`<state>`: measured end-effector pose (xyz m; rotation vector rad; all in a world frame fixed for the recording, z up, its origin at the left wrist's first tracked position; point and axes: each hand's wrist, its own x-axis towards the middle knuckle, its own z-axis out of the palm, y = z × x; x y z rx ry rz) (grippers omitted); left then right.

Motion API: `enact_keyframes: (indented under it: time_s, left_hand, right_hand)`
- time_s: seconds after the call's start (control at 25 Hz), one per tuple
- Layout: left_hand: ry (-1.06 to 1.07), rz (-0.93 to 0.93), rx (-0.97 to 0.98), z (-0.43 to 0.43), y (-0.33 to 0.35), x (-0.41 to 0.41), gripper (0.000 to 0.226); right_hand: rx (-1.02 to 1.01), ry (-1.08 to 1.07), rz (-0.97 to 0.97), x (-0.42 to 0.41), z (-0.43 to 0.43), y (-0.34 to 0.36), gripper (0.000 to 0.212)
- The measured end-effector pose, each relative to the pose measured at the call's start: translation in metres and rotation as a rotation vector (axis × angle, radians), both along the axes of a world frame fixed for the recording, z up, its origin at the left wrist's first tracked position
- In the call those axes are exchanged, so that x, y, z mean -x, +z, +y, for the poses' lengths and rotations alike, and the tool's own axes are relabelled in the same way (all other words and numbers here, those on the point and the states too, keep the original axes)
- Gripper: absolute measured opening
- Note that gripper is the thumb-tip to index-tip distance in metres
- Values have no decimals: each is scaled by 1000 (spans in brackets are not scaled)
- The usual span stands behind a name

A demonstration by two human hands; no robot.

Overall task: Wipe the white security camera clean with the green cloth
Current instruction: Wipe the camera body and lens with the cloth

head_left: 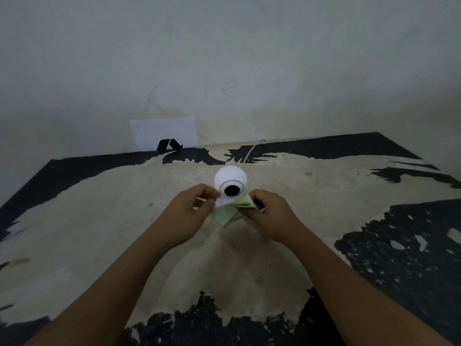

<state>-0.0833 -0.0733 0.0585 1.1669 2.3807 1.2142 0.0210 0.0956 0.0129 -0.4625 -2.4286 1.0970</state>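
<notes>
The white security camera (pixel 230 178) stands upright at the middle of the table, a round head with a black lens facing me. Its base is hidden behind my hands and the green cloth (pixel 228 212). The cloth is stretched and folded in front of the camera's base, between my two hands. My left hand (pixel 194 208) pinches the cloth's left end, right beside the camera's lower left. My right hand (pixel 268 208) grips the cloth's right end, touching the camera's lower right side.
The table (pixel 99 221) has a worn beige top with black patches. A thin white cable (pixel 250 149) runs from the camera to the back edge. A white sheet (pixel 164 131) with a black mark leans on the wall behind.
</notes>
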Motion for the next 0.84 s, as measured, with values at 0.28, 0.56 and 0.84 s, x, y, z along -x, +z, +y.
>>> enact_keyframes:
  time_s: [0.28,0.56,0.84]
  left_hand:
    - [-36,98,-29,38,1,34,44]
    - [12,-22,-71,44,-9,44,47]
    - [98,76,-73,50,-6,41,42]
  right_hand:
    - [-137,-93,-83,19,13,-13,20]
    - [-70,-252,-170,48,-8,-18,104]
    - [-177,-288,-218,49,-15,-25,107]
